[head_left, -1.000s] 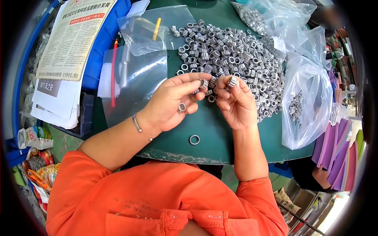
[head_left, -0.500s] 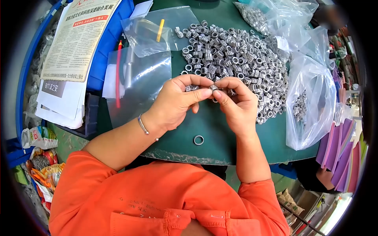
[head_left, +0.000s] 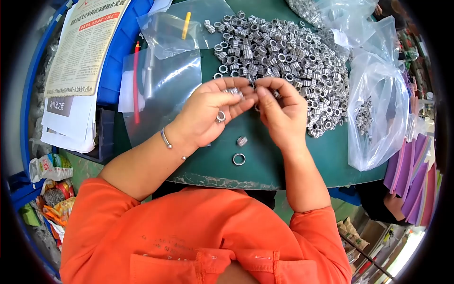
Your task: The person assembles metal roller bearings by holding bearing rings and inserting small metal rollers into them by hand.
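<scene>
Grey metal between the fingers of the left hand [head_left: 202, 112]: at least one small ribbed ring [head_left: 232, 91], kinda blurry, pinched at the thumb with the other fingers bent loosely around. Shiny band [head_left: 221, 116] lower down on that same hand too, by the lower fingers. Right hand [head_left: 283, 113] is right up against it or super close, can't tell if they actually touch. Its thumb and index finger are nearly together, but honestly I can't tell if anything's in there.

Just below the hands, one loose ribbed piece [head_left: 242, 141] sits on the green bench [head_left: 210, 166], with a smooth plain ring [head_left: 239, 159] right beside it, nearer the edge. Behind the fingers it's a big spread-out pile of ribbed rings [head_left: 288, 57].

Off to the right of the pile there's a clear bag [head_left: 378, 149] with some small grey pieces [head_left: 364, 116] inside. Over on the left you've got a clear plastic sheet [head_left: 182, 75], a red pen-like stick [head_left: 136, 85] and a yellow tube [head_left: 186, 25] lying on more clear plastic. Further out, a newspaper [head_left: 80, 52] lies on top of white papers [head_left: 71, 128], next to a blue bin [head_left: 113, 68].
</scene>
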A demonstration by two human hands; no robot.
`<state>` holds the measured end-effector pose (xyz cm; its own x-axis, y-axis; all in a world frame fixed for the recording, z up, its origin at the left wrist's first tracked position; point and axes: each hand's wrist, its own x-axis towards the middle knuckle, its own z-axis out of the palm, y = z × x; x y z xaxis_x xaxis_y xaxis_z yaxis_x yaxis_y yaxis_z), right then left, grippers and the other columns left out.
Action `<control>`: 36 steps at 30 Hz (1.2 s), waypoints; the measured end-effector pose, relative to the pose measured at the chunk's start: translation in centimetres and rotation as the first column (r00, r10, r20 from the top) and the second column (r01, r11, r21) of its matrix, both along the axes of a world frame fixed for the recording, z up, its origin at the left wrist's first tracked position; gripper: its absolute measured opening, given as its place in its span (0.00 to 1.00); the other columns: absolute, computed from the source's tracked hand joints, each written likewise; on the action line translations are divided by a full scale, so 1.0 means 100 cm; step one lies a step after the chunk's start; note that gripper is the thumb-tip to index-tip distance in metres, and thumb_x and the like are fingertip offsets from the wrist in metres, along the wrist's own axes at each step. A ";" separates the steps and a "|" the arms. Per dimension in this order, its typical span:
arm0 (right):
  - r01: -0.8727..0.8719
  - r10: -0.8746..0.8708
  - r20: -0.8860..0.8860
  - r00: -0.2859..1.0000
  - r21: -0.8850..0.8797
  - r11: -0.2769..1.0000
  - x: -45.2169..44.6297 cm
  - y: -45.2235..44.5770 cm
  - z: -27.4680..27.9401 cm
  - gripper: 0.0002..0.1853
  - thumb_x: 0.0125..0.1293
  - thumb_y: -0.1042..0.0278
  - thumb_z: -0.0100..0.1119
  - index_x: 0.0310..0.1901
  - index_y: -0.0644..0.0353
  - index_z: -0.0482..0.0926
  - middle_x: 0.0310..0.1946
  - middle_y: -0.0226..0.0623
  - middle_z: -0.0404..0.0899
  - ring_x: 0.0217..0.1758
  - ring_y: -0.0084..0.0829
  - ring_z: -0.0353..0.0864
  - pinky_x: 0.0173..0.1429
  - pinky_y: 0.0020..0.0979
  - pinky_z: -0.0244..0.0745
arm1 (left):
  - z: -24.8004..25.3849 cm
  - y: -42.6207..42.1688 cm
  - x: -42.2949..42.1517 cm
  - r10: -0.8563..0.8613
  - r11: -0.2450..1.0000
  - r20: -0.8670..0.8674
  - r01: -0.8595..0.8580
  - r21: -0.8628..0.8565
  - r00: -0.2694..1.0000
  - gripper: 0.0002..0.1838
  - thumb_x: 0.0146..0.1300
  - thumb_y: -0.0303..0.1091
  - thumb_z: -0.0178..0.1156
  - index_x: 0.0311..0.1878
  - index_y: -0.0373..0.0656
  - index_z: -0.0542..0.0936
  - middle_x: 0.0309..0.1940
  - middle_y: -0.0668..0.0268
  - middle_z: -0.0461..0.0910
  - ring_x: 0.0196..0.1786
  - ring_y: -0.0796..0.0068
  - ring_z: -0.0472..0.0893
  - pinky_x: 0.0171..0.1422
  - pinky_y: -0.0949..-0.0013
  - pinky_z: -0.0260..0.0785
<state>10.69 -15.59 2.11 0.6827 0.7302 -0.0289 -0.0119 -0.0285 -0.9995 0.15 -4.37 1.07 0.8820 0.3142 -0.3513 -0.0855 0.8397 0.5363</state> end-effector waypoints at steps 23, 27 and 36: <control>-0.117 0.520 -0.612 0.596 0.574 0.810 -0.004 -0.048 -0.002 0.11 0.67 0.60 0.44 0.40 0.59 0.71 0.19 0.30 0.61 0.19 0.22 0.57 0.18 0.20 0.54 | -0.002 0.030 0.000 0.088 0.996 0.145 -0.084 -0.033 0.986 0.07 0.61 0.26 0.48 0.42 0.37 0.71 0.35 0.61 0.74 0.29 0.81 0.71 0.19 0.82 0.57; -0.040 0.111 -0.487 0.866 0.154 0.987 0.001 -0.038 0.011 0.11 0.65 0.62 0.47 0.38 0.60 0.74 0.23 0.32 0.69 0.24 0.25 0.67 0.19 0.20 0.58 | -0.003 0.030 0.000 0.088 0.994 0.124 -0.079 -0.081 0.988 0.10 0.60 0.27 0.49 0.44 0.35 0.71 0.36 0.60 0.74 0.30 0.79 0.71 0.19 0.82 0.58; 0.088 0.266 0.800 0.537 -0.367 0.926 -0.007 -0.008 0.004 0.06 0.54 0.75 0.56 0.35 0.61 0.77 0.29 0.39 0.72 0.30 0.44 0.76 0.35 0.38 0.72 | 0.010 0.029 0.001 0.273 0.935 0.041 -0.276 0.225 0.961 0.10 0.60 0.25 0.51 0.45 0.36 0.69 0.32 0.63 0.73 0.28 0.81 0.73 0.18 0.82 0.58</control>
